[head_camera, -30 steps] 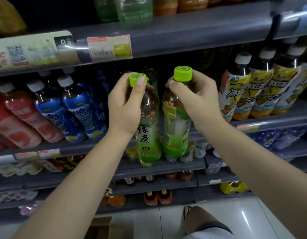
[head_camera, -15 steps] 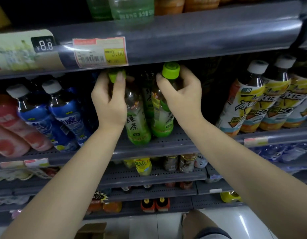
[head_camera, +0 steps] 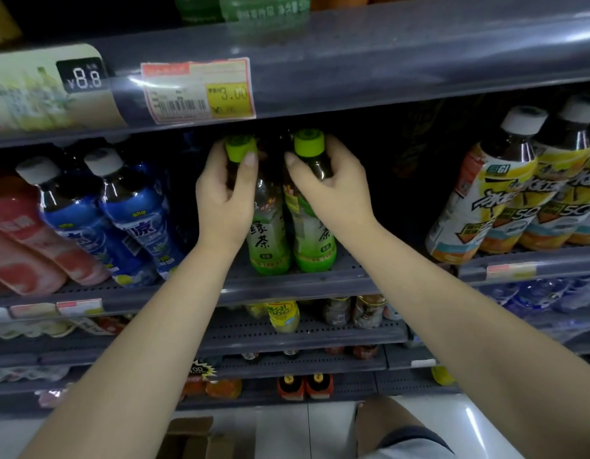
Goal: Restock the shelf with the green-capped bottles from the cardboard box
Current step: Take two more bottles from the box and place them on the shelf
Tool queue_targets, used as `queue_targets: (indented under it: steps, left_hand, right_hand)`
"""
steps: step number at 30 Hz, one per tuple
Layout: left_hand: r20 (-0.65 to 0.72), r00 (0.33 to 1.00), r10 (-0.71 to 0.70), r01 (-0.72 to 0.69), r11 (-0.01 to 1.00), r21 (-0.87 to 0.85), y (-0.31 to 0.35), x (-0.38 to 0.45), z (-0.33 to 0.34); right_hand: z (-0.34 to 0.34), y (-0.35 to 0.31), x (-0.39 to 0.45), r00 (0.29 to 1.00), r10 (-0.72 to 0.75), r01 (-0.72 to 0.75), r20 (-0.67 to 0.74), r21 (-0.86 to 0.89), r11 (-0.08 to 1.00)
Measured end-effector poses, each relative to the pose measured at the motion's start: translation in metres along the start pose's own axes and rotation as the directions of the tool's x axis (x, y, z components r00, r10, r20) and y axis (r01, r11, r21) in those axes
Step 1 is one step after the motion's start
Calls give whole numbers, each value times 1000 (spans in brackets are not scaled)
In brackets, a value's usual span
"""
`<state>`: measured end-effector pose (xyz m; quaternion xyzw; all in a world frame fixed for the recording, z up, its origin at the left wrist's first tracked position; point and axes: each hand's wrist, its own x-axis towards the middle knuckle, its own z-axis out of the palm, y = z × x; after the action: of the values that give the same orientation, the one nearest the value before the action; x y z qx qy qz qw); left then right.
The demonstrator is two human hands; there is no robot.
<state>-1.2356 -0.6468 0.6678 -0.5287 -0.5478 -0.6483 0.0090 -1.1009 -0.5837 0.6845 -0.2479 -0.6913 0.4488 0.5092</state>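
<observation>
I take the two green-capped bottles (head_camera: 292,223) as my mark. They stand side by side on the shelf (head_camera: 320,283), with my hands around their necks. Right of them is a wide dark gap, open all the way to the yellow bottles (head_camera: 486,200). Left of them there is only a thin gap before the blue bottles (head_camera: 128,220) lean in. Just above their caps the upper shelf edge (head_camera: 353,71) hangs low, so there is little room to lift.
</observation>
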Motion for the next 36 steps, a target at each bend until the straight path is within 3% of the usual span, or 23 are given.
queue_targets:
  steps: [6, 9, 11, 13, 16, 21, 29, 36]
  left_hand:
    - [148, 986, -71, 79, 996, -50, -1, -10, -11]
    - [223, 949, -225, 232, 973, -3, -12, -31, -17]
    - [293, 877, -379, 350, 925, 150, -24, -54, -17]
    - [313, 841, -442, 366, 889, 274, -34, -76, -15]
    - [256, 875, -410, 333, 896, 295, -41, -81, -14]
    - [203, 875, -439, 372, 879, 297, -46, -70, -13]
    - [186, 830, -526, 437, 821, 368, -58, -54, -14]
    - [194, 816, -544, 465, 819, 337, -57, -58, -12]
  right_hand:
    - [-16, 8, -8, 985, -91, 103, 144, -80, 991]
    - [-26, 32, -27, 959, 36, -10, 280, -96, 995]
    - [-33, 56, -45, 912, 150, -74, 382, -207, 975]
    - [-36, 71, -57, 861, 231, -95, 453, -303, 948]
    - [-36, 75, -56, 876, 239, -79, 418, -365, 928]
    - [-24, 74, -50, 925, 211, -67, 316, -411, 909]
    - [-5, 82, -40, 960, 195, -70, 202, -501, 862]
    - [-6, 85, -43, 958, 202, -71, 205, -512, 856]
